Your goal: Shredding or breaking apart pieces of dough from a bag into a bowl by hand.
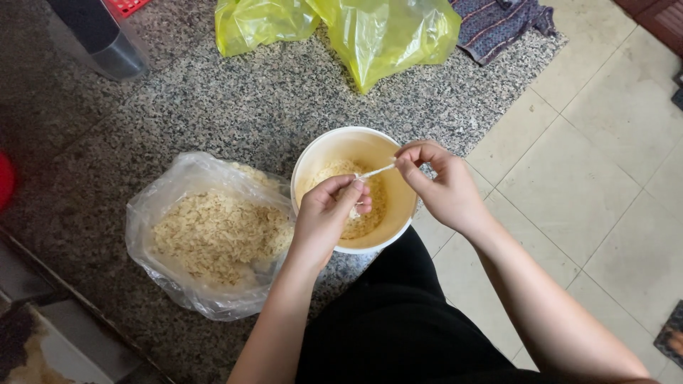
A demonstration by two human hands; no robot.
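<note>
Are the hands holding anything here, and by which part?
Both hold one thin pale sprout over the bowl: left hand pinches its lower end, right hand its upper end, each grip at the fingertips.

A speckled grey granite counter point(235, 107) meets a pale beige tiled floor point(605, 185) in even light
</note>
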